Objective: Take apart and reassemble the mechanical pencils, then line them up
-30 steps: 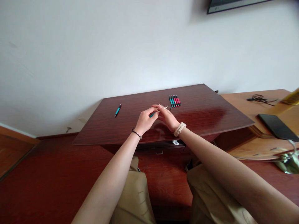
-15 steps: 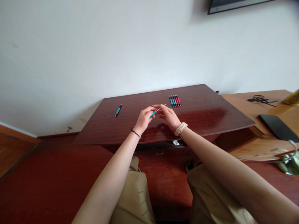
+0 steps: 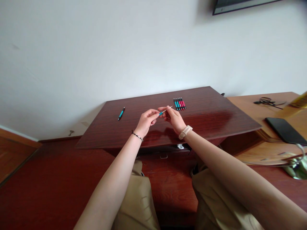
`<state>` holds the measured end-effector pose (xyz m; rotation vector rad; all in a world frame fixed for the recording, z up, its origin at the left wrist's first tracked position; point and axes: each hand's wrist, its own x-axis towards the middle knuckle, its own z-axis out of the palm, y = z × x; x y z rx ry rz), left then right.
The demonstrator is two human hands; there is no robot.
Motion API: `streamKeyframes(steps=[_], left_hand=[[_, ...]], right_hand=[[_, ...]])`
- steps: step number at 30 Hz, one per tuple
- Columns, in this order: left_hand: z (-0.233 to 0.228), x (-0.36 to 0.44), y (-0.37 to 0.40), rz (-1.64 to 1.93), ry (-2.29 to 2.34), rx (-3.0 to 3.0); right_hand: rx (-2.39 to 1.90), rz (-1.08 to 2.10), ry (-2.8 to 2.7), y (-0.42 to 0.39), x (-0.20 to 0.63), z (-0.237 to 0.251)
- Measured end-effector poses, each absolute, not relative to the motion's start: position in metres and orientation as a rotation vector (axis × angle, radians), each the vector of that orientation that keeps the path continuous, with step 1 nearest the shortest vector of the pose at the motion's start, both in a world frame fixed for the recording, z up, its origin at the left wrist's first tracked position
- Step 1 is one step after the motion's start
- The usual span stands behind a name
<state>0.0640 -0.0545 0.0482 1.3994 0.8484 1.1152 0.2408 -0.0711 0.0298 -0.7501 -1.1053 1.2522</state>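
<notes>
The left hand (image 3: 145, 122) pinches a slim teal tube (image 3: 160, 113), a thin white rod (image 3: 164, 111) slanting away rightward into the pinching right hand (image 3: 176, 121).

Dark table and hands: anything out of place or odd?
Two things. One turquoise-and-black pen lies alone at the left, apart from the neat row of pens. The turquoise piece in the left hand has a thin white rod protruding, so it seems taken apart.

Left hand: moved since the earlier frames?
Yes, slightly: judged against the table, the left hand has shifted left, away from the right hand.
</notes>
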Motion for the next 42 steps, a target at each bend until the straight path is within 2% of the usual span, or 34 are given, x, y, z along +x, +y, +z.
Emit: streamKeyframes(steps=[11,17,21,30,42], left_hand=[[0.041,0.067,-0.054,1.059,0.821,1.259],[0.040,0.067,-0.055,0.993,0.840,1.199],[0.034,0.070,-0.054,0.988,0.866,1.376],[0.021,0.075,-0.050,0.955,0.844,1.848],[0.024,0.076,-0.053,0.918,0.892,1.918]], right_hand=[[-0.762,1.239,-1.137,-0.069,0.239,0.030],[-0.879,0.797,-1.278,-0.076,0.252,0.043],[-0.948,0.596,-1.457,-0.078,0.257,0.044],[-0.993,0.556,-1.371,-0.078,0.258,0.047],[-0.948,0.423,-1.697,-0.077,0.257,0.040]])
